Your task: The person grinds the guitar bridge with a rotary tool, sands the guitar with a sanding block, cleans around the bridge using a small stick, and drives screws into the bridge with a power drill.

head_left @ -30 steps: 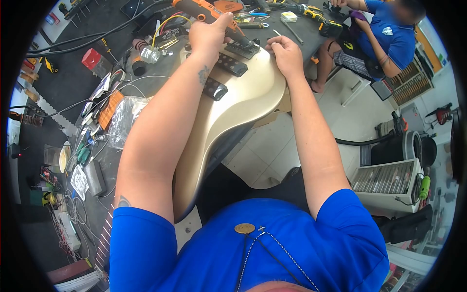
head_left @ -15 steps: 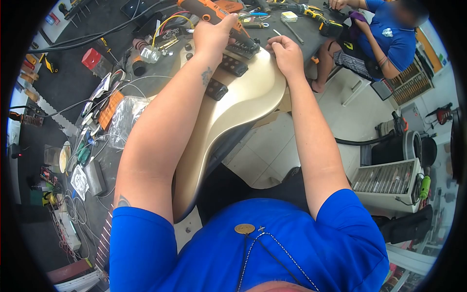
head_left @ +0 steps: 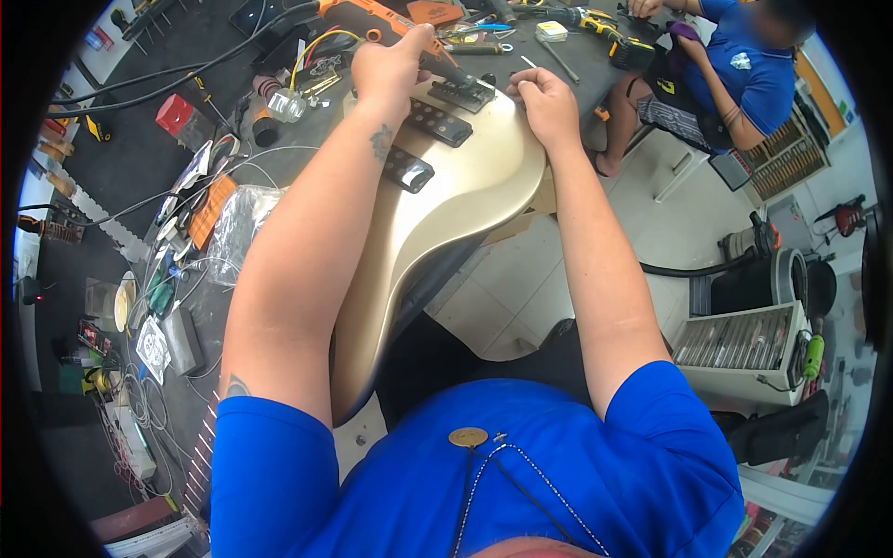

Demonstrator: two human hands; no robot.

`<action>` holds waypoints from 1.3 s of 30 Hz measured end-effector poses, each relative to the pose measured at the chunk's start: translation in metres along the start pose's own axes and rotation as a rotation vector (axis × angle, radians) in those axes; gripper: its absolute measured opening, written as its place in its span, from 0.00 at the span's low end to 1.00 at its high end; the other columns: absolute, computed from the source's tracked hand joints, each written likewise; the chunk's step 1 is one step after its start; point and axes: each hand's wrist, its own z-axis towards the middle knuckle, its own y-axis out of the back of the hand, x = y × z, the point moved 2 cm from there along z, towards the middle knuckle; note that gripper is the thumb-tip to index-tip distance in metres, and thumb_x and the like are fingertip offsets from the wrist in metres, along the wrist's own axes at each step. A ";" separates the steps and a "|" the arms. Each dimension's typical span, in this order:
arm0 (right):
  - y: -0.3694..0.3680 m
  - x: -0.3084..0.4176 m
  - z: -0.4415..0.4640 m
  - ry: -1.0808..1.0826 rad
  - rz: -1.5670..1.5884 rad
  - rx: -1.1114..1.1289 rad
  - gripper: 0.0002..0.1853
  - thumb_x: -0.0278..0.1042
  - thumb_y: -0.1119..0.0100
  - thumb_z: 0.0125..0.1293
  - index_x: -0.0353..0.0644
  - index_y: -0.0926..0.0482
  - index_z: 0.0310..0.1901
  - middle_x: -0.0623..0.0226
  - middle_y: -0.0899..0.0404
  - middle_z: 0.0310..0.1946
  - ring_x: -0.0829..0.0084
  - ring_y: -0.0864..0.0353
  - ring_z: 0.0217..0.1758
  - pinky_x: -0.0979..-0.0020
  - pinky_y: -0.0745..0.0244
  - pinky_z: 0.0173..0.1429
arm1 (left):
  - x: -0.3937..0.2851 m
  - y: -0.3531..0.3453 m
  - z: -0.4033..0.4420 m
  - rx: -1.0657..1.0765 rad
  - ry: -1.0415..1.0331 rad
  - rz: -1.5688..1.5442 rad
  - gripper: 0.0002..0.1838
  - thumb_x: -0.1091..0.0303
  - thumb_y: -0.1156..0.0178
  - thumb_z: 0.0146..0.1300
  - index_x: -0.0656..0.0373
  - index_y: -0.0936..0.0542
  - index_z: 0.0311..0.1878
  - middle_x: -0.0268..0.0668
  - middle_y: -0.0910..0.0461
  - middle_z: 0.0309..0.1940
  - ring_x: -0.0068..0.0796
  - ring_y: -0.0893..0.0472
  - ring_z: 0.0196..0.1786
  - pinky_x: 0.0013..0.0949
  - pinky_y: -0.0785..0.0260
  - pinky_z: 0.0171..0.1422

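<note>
The left hand (head_left: 389,73) is wrapped around an orange tool (head_left: 379,20), its thumb uppermost. The tool's nose slants down to the bridge (head_left: 462,95) of a pale gold guitar (head_left: 474,177); whether the tip touches is too small to tell. The right hand (head_left: 549,100) rests by the guitar's rim, just beside the bridge, with fingers bent and thumb near the index finger. A thin pale stick (head_left: 528,62) shows at these fingertips, but I cannot tell whether they pinch it.

The guitar lies face up along the near edge of the desk (head_left: 298,135), its lower end jutting past that edge beside the person's lap. Two black pickups (head_left: 439,124) sit in its face, partly behind the left forearm.

Toward the desk's far right corner lie a yellow and black drill (head_left: 609,39), a small clear box (head_left: 552,32) and a metal rod (head_left: 558,61). Left of the guitar stands a clear bottle (head_left: 288,106); nearer the desk's left edge are a plastic bag (head_left: 244,228), a grey box (head_left: 182,339) and tangled wires. Beyond the right edge, a seated co-worker in blue (head_left: 753,74) holds a purple cloth (head_left: 684,35).
</note>
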 end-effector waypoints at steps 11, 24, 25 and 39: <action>-0.003 -0.014 0.007 0.020 0.031 -0.005 0.16 0.36 0.42 0.70 0.36 0.09 0.49 0.59 0.04 0.44 0.67 0.06 0.48 0.66 0.16 0.58 | 0.006 -0.005 0.000 0.330 0.087 -0.366 0.21 0.61 0.20 0.69 0.65 0.17 0.52 0.35 0.16 0.43 0.22 0.22 0.33 0.40 0.09 0.49; -0.002 -0.006 0.004 -0.007 0.031 0.042 0.13 0.29 0.44 0.77 0.33 0.13 0.52 0.62 0.07 0.45 0.73 0.09 0.50 0.70 0.17 0.60 | 0.008 -0.012 -0.004 0.316 0.078 -0.282 0.15 0.62 0.22 0.72 0.62 0.15 0.49 0.30 0.15 0.38 0.18 0.22 0.30 0.39 0.09 0.49; -0.002 -0.007 0.004 -0.009 0.033 0.042 0.13 0.29 0.44 0.77 0.33 0.13 0.52 0.62 0.07 0.45 0.73 0.09 0.50 0.70 0.17 0.60 | 0.007 -0.012 -0.005 0.312 0.081 -0.278 0.15 0.62 0.22 0.72 0.62 0.15 0.49 0.30 0.15 0.39 0.18 0.23 0.31 0.39 0.09 0.49; 0.000 -0.008 0.004 0.022 -0.006 -0.001 0.17 0.36 0.43 0.71 0.36 0.09 0.50 0.59 0.05 0.45 0.67 0.07 0.49 0.65 0.16 0.59 | 0.010 -0.010 -0.002 0.285 0.059 -0.285 0.22 0.60 0.20 0.69 0.68 0.17 0.52 0.37 0.17 0.44 0.22 0.22 0.33 0.37 0.08 0.46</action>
